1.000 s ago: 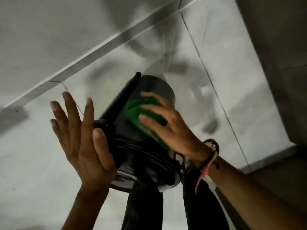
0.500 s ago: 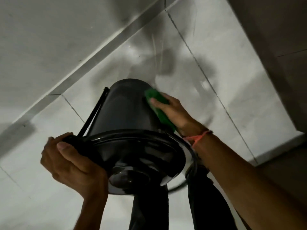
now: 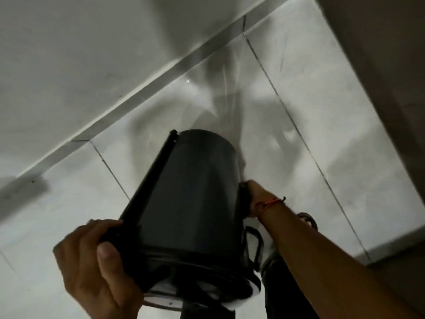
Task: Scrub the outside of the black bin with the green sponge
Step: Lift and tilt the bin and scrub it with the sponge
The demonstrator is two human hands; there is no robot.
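Note:
The black bin (image 3: 190, 192) is held tilted over the tiled floor, its base pointing away from me and its rim towards me. My left hand (image 3: 92, 268) grips the rim at the lower left, by the foot of the bin's black side bar (image 3: 151, 180). My right hand (image 3: 257, 194) presses against the bin's right side, its fingers hidden behind the wall. Of the green sponge (image 3: 243, 199) only a dark edge shows between that hand and the bin.
Pale floor tiles (image 3: 310, 111) with dark grout lines lie below. A white wall (image 3: 80, 54) meets the floor along a skirting strip. A darker surface (image 3: 379, 88) borders the right. My dark trouser legs (image 3: 287, 295) and a sandal (image 3: 308, 219) are under the bin.
My right hand has slid the sponge from the bin's top face round to its right side, out of sight. My left hand went from open to gripping the rim. The bin has turned.

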